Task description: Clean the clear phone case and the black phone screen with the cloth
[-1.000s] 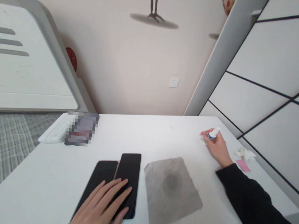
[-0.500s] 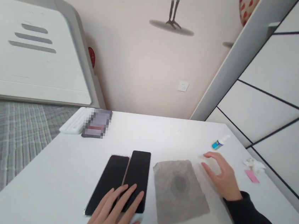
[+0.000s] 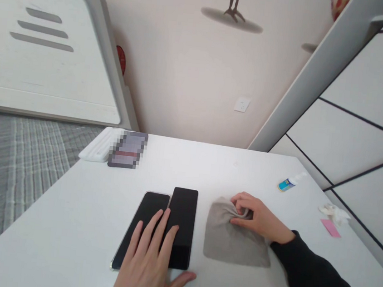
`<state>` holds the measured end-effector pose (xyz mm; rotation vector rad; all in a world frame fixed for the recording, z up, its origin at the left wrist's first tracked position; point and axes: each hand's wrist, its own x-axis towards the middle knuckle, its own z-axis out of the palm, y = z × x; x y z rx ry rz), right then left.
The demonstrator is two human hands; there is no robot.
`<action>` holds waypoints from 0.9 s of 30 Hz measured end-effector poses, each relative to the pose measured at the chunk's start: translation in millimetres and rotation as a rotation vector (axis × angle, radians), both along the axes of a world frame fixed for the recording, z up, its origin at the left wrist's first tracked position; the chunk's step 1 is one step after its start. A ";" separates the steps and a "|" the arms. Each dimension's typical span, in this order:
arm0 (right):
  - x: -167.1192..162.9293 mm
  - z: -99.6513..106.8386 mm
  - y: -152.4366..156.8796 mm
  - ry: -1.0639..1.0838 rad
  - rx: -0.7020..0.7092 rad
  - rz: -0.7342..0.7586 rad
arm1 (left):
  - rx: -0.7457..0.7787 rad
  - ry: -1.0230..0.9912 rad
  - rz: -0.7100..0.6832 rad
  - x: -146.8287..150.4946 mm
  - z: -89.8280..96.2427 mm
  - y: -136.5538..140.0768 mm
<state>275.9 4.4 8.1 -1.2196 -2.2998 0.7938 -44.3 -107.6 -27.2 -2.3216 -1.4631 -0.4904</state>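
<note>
Two black-screened smartphones lie side by side on the white table [image 3: 78,209]: the left phone [image 3: 153,202] slightly tilted, the right phone [image 3: 184,209] a little farther back. My left hand [image 3: 152,258] rests over their near part, fingers spread and stretched out across both, with the thumb out to the right. It covers part of the screens. Right of the phones is a grey cloth [image 3: 232,246]. My right hand [image 3: 255,216] pinches the far part of this cloth, bunching it into folds between thumb and fingers, while the near part lies flat on the table.
A small blue-and-white bottle [image 3: 287,184] lies at the back right, with crumpled white tissue [image 3: 336,213] and a pink slip [image 3: 330,228] beyond it. At the back left sit a white case [image 3: 98,145] and a blurred-out flat item [image 3: 127,150]. A wall stands behind.
My right hand has moved left from beside the cloth and gripped it, so its far part is now gathered. My left hand has slid slightly, its thumb spreading outward. The view has tilted down.
</note>
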 end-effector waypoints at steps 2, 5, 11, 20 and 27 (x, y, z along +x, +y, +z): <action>7.9 5.1 4.0 0.026 -0.012 -0.069 | -0.020 -0.010 0.003 2.8 3.4 3.5; 18.5 20.7 10.6 0.094 0.044 -0.229 | -0.060 0.004 -0.040 3.0 8.8 8.3; -15.5 44.7 1.6 0.231 0.398 -0.479 | -0.099 0.011 -0.063 2.8 10.8 7.2; -81.6 -10.0 -9.5 -0.264 0.242 0.403 | -0.052 -0.205 0.058 7.0 0.0 -3.9; -77.1 -9.5 -29.8 -0.229 0.215 0.696 | -0.027 -0.199 0.052 9.4 2.8 -1.9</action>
